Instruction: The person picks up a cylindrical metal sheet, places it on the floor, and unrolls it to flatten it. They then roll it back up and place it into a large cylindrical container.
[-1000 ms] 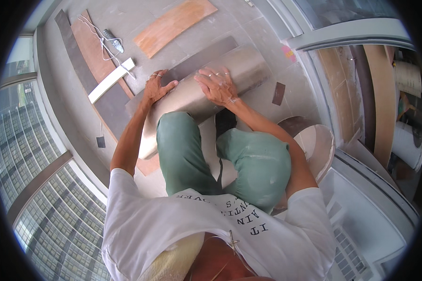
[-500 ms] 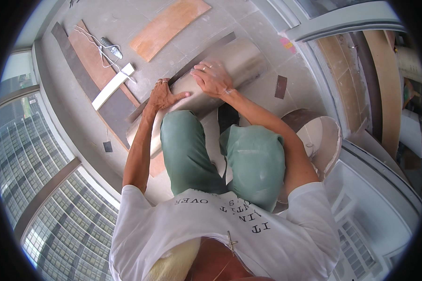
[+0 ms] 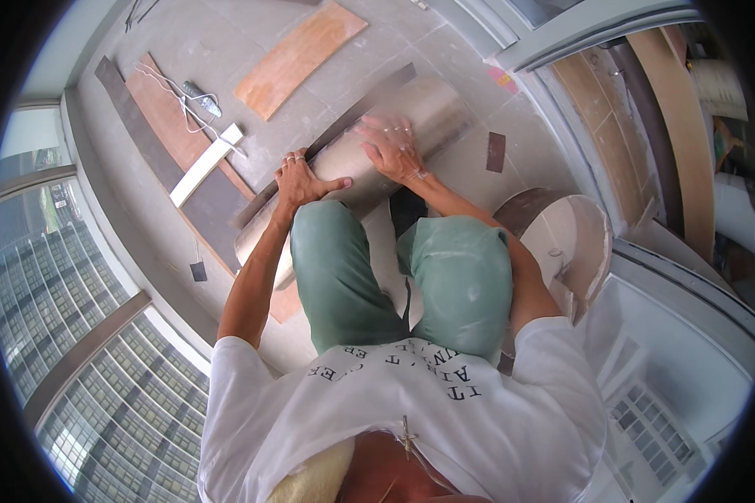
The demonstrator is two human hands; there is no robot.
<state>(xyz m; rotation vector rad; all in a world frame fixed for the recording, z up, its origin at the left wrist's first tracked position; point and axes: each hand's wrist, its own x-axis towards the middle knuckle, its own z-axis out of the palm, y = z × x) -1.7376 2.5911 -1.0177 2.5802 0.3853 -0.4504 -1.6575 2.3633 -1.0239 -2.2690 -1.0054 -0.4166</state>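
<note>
A large beige roll of sheet material (image 3: 432, 117) lies slantwise on the floor past my knees, with a long dark flap (image 3: 369, 105) along its far side. My left hand (image 3: 304, 182) grips it near the middle, fingers curled over the dark flap and thumb stretched across the beige surface. Further right, my right hand (image 3: 394, 151) lies on the roll with fingers extended and apart, their tips blurred by motion. Whether anything is under that palm cannot be seen.
Thin boards (image 3: 298, 59) lie on the tiles beyond. A white strip (image 3: 205, 166) crosses more boards at left, near a grey cylindrical tool (image 3: 200, 96) with a white cord. By my right knee stands another curled sheet (image 3: 575, 239). A glazed door frame (image 3: 596, 38) borders the right.
My right hand has shifted a little to the right over the roll, its fingers more stretched out. My left hand keeps its place on the flap. The whole view has shifted slightly.
</note>
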